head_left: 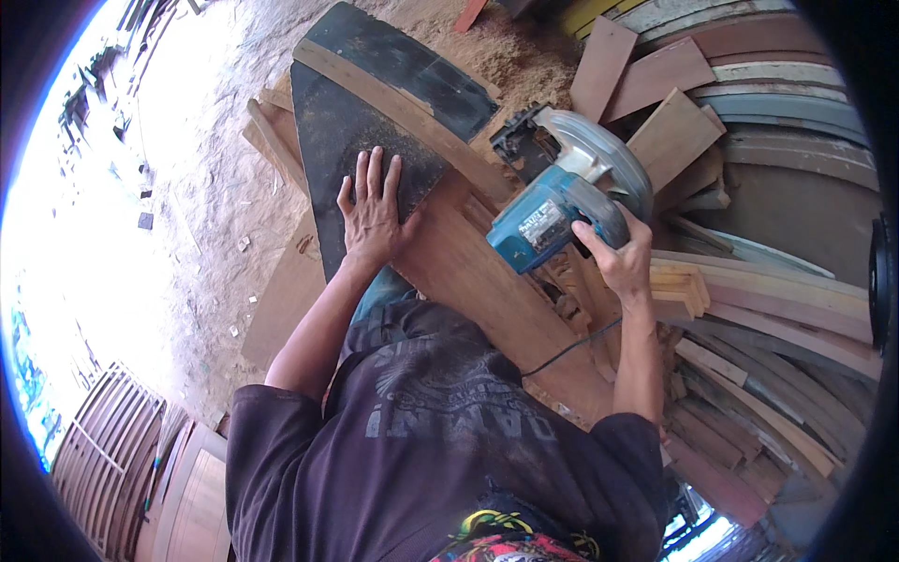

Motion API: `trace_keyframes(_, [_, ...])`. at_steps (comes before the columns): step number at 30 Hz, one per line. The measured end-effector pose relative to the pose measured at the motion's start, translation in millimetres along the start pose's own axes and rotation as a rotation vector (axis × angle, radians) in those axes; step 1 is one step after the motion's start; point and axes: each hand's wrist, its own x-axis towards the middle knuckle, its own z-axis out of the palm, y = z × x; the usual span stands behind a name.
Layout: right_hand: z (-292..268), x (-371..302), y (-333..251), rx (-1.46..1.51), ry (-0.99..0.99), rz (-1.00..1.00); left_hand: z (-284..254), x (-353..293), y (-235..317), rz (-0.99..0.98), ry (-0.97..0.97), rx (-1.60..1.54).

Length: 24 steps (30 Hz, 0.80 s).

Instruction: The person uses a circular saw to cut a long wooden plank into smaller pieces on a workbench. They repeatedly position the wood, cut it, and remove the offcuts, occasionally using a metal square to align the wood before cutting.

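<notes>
My right hand (618, 258) is wrapped round the rear handle of a blue and grey circular saw (552, 220). The saw is tilted, with its silver blade guard on the right side and its dark base plate toward the far end. Spread flat, my left hand (375, 208) presses on a dark, sawdust-covered board (323, 131). A long, narrow wooden strip (403, 108) lies across that dark board. Beneath my left hand's side and the saw runs a wide brown plank (468, 262). Whether the saw touches any wood I cannot tell.
Short wooden offcuts (670, 140) and stacked boards (787, 290) crowd the right side. A sawdust heap (534, 66) lies beyond the saw. The saw's black cord (571, 345) crosses the wide plank near my body. Pale, bare ground (201, 206) stretches out on the left.
</notes>
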Motion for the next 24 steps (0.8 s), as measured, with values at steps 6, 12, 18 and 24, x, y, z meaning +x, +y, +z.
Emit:
trace_keyframes(6, [17.8,36.5,10.7,0.019,-0.14,-0.044,-0.4,-1.4,-1.7,-0.021,-0.062,0.017])
trace_keyframes(12, [13.8,53.8,19.1,0.057,-0.281,-0.007,0.1,0.1,1.6,-0.042,-0.087,-0.027])
trace_keyframes(18, [9.0,58.4,21.8,0.073,-0.403,0.071,3.3,0.1,2.2,-0.038,-0.085,0.001])
trace_keyframes(24, [16.7,62.6,20.1,0.042,-0.394,0.059,-1.1,-0.6,4.7,-0.045,-0.121,-0.01])
